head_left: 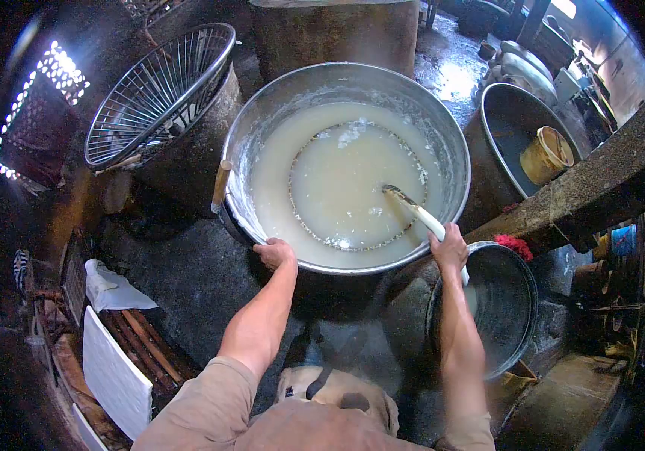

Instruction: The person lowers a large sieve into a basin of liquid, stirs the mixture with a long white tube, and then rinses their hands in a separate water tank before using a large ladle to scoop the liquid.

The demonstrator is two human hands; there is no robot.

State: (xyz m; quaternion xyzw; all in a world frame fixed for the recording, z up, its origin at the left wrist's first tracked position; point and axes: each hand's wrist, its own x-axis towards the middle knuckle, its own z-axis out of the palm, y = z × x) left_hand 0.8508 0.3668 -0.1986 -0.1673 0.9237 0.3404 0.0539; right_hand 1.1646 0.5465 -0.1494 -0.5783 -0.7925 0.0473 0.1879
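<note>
A wide metal basin (348, 263) full of cloudy, whitish liquid (345, 184) stands in front of me. A thin speckled ring (290, 180), like the rim of a round sieve, shows at the liquid's surface. My left hand (275, 254) is closed over the near left rim of the basin. On the right side, my right hand (448, 250) wraps around a white handle (429, 220) that slants over the rim. Its far part is brownish, with a dark end reaching the liquid inside the ring. Some white foam (354, 133) floats near the back.
Left of the basin, a wire basket (161, 98) leans on a drum. A wooden grip (222, 184) sticks up at the basin's left rim. On the right stand a dark tub (529, 301), a vat (491, 143) holding a bucket (546, 156), and a slanting beam (600, 180).
</note>
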